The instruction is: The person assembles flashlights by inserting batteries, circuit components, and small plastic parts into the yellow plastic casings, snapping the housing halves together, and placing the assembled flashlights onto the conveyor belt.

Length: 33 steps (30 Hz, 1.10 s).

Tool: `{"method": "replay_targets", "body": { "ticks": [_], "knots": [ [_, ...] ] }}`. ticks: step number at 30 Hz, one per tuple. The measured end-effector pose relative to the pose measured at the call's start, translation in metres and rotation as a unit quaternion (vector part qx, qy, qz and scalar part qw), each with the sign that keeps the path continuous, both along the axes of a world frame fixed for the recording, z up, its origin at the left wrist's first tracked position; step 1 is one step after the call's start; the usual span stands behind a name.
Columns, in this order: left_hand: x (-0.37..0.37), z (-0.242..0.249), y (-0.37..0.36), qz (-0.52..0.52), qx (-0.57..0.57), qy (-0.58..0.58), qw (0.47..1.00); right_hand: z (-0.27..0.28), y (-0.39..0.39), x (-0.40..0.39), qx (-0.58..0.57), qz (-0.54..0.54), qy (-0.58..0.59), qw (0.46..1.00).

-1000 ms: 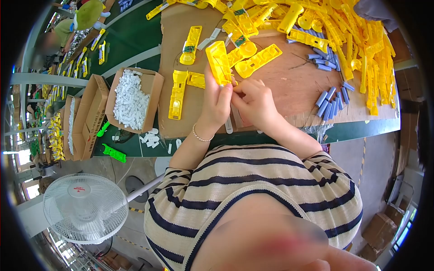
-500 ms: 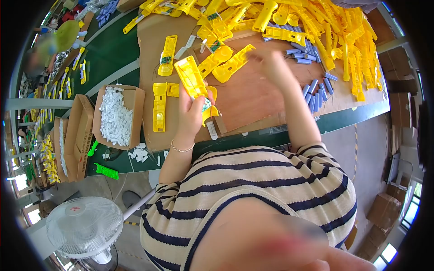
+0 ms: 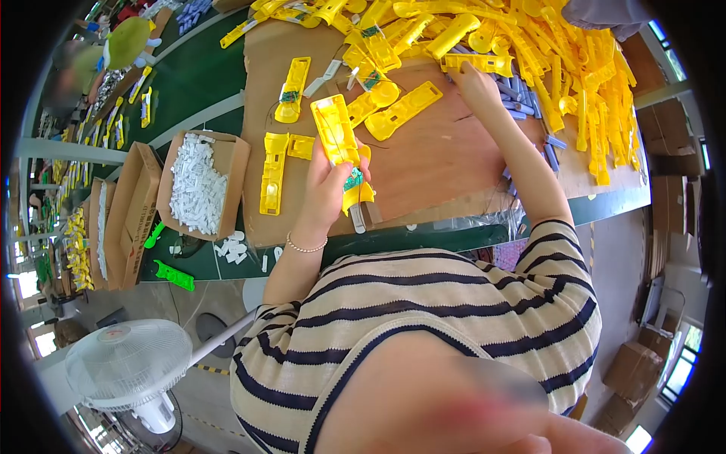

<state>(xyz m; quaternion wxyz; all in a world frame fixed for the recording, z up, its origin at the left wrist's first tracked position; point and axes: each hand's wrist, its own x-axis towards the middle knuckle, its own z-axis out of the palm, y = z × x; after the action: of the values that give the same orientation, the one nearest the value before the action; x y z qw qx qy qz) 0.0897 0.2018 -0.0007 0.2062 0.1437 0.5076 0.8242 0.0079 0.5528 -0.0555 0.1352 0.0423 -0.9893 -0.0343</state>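
My left hand (image 3: 330,189) is wrapped round a yellow plastic casing (image 3: 333,130) with a green circuit board (image 3: 353,178) and a white piece (image 3: 358,218) at its lower end. My right hand (image 3: 474,83) reaches to the pile's edge, its fingertips at a yellow casing (image 3: 484,64) lying over blue cylinders (image 3: 517,97); whether they grip it is too small to tell. Between the hands lies another yellow casing (image 3: 404,110). Left of the held casing are a yellow casing with a board (image 3: 293,89) and an upright yellow shell (image 3: 273,174).
A large heap of yellow casings (image 3: 590,98) covers the back right. At the left, a cardboard box (image 3: 237,181) holds white pieces. Green parts (image 3: 174,275) lie near the table's front edge. A fan (image 3: 128,363) stands at the lower left. Another person's sleeve (image 3: 605,15) shows at the top right.
My right hand has moved up and right, from above the brown board to the casing at the pile's edge. My left hand still holds its casing. The whole view has shifted slightly.
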Motion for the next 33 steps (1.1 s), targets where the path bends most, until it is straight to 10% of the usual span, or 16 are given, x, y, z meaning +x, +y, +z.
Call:
{"method": "replay_targets", "body": {
  "ticks": [10, 20, 26, 33],
  "knots": [
    [0.001, -0.005, 0.004, 0.012, 0.002, 0.014, 1.0, -0.007, -0.023, 0.034, -0.033, 0.191, 0.097, 0.976],
    [0.006, -0.003, -0.005, 0.007, -0.019, 0.01, 1.0, 0.016, -0.01, 0.019, -0.18, 0.002, -0.102, 0.978],
    [0.007, -0.007, 0.002, 0.013, -0.025, 0.052, 0.998, 0.067, -0.081, 0.054, -0.565, 0.041, -0.042, 0.823],
    [0.009, -0.006, 0.012, 0.023, -0.138, 0.171, 0.975, 0.091, -0.184, 0.111, -0.745, 0.066, -0.043, 0.663]
  ]
}}
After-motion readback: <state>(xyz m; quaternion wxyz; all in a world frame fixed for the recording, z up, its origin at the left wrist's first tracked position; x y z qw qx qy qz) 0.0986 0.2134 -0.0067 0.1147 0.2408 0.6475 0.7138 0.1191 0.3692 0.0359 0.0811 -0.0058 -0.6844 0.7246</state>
